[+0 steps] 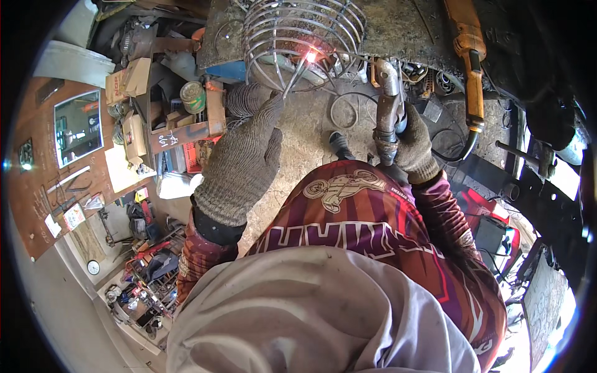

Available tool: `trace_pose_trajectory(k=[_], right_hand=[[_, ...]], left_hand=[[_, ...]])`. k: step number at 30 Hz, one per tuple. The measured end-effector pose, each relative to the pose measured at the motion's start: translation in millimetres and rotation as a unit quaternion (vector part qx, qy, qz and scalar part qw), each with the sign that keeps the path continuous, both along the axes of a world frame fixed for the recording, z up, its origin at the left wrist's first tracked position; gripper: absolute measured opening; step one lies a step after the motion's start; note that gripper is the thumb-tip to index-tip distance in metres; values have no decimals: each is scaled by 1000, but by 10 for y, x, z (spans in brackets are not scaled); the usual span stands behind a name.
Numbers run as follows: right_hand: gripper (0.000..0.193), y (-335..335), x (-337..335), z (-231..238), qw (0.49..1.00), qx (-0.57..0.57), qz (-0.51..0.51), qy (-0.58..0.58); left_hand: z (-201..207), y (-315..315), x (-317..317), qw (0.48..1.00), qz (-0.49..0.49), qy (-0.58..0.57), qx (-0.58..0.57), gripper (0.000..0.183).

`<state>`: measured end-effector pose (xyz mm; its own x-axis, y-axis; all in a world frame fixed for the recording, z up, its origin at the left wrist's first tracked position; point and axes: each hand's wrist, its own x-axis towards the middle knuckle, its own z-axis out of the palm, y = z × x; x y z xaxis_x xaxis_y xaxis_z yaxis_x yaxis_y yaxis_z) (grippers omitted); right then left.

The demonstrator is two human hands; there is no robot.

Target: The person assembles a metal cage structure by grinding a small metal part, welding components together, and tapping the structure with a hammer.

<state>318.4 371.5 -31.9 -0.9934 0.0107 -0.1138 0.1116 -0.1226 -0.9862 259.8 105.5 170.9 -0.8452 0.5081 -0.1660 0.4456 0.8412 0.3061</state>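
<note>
A round cage of bent metal bars [302,31] rests at the workbench's edge, with a glowing red-white spot on one bar. Beside its lower bar end are the outstretched fingertips of my left hand [239,165], in a grey knitted glove. The thumb stands apart from the fingers; whether they touch the bar is unclear. My right hand [415,146], gloved alike, is closed round a worn grey welding electrode holder [387,105] to the right of the cage. Its rounded head points toward the bench, and part of its grip is hidden behind my glove.
The dark workbench [398,31] spans the far side. An orange angle grinder [469,50] hangs over its edge at right, trailing a cable. To the left, a shelf holds a green can [193,97] and cardboard boxes [132,138]. Coiled wire [344,110] lies on the floor.
</note>
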Motion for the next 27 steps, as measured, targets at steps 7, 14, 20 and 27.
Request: trace_pose_trajectory(k=[7,14,20,27], right_hand=[[59,46,56,-16,1000,27,-10,3],[59,95,180,39,999,17,-34,-18],[61,135,209,-159,996,-63,-38,-43],[49,158,210,41,997,-76,-10,-28]], left_hand=[[154,-22,-31,999,16,-35,-8,52],[527,-3,114,960,138,-242,14,50],[440,87,178,979,84,-187,21,46],[283,48,140,992,-103,33,-69,54]])
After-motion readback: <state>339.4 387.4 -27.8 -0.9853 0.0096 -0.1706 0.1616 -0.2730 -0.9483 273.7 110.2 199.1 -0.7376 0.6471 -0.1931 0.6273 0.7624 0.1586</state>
